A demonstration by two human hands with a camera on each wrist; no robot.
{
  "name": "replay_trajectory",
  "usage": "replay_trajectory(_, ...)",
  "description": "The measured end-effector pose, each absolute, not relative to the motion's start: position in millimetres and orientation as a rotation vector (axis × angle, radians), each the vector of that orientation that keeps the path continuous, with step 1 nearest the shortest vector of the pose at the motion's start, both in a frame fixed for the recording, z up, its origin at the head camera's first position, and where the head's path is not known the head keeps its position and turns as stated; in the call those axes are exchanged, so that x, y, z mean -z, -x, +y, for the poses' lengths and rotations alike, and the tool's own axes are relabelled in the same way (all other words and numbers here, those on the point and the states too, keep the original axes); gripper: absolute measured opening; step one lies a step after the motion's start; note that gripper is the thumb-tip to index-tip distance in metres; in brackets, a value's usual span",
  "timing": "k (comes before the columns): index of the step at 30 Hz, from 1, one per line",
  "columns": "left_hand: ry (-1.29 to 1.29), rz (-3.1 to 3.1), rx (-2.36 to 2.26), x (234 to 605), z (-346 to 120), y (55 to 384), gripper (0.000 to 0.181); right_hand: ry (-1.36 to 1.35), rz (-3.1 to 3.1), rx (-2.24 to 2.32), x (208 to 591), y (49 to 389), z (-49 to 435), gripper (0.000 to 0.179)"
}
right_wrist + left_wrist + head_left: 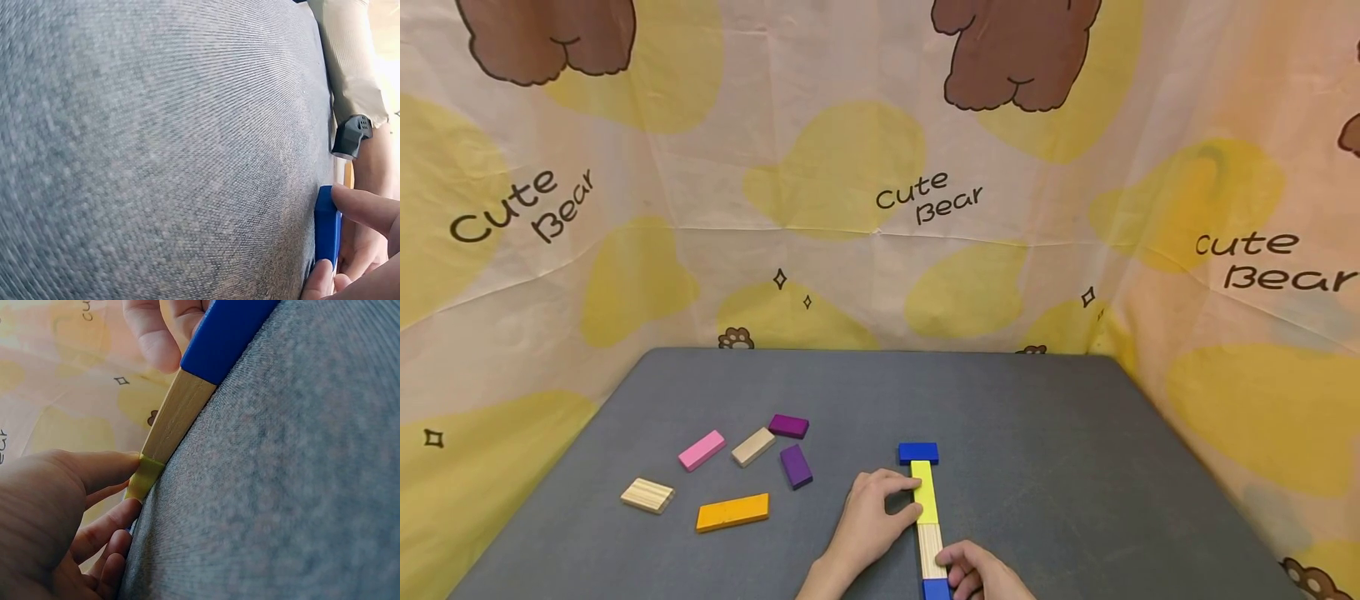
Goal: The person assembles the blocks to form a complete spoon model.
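Note:
A row of flat blocks runs away from me on the table: a near blue block [936,588], a natural wood block [929,550], a yellow block [926,492] and, set crosswise at the far end, another blue block [918,452]. My left hand [871,517] holds the yellow block at its left side, thumb and index finger spread along it. In the right wrist view, my right hand [369,250] has its thumb and a fingertip at the two ends of the near blue block. From the head view, that right index fingertip lies by the wood block's right edge.
To the left lie several loose blocks: an orange block [733,512], a purple block [796,467], a dark magenta block [788,426], a pink block [702,451] and two wood blocks. A printed cloth [865,275] surrounds the grey table [1075,500].

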State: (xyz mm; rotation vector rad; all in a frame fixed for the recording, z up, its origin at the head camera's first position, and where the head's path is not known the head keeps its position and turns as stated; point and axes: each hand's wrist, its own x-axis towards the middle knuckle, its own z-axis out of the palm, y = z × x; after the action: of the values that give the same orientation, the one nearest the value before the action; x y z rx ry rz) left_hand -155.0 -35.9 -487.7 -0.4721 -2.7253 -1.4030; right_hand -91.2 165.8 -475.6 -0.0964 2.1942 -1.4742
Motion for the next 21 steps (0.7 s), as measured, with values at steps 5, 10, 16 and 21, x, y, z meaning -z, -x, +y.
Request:
replay_trajectory(5,0.471,-2.724,1.398,487.4,-36.4,154.8,0.028,0.106,2.188,1.482,475.5,91.1,167.0,0.035)
replay_trajectory(10,0.464,-2.733,1.397,488.0,-36.0,154.7,0.028,0.113,2.17,1.494,475.7,91.6,166.7,0.033)
replay_trajectory(16,0.46,-2.731,1.4,487.7,-35.6,154.2,0.028,0.119,2.145,1.528,475.5,90.6,167.3,0.03)
replay_trajectory(21,0.456,-2.738,1.393,487.4,-35.2,154.1,0.027,0.127,2.122,1.55,474.7,90.9,168.2,0.029)
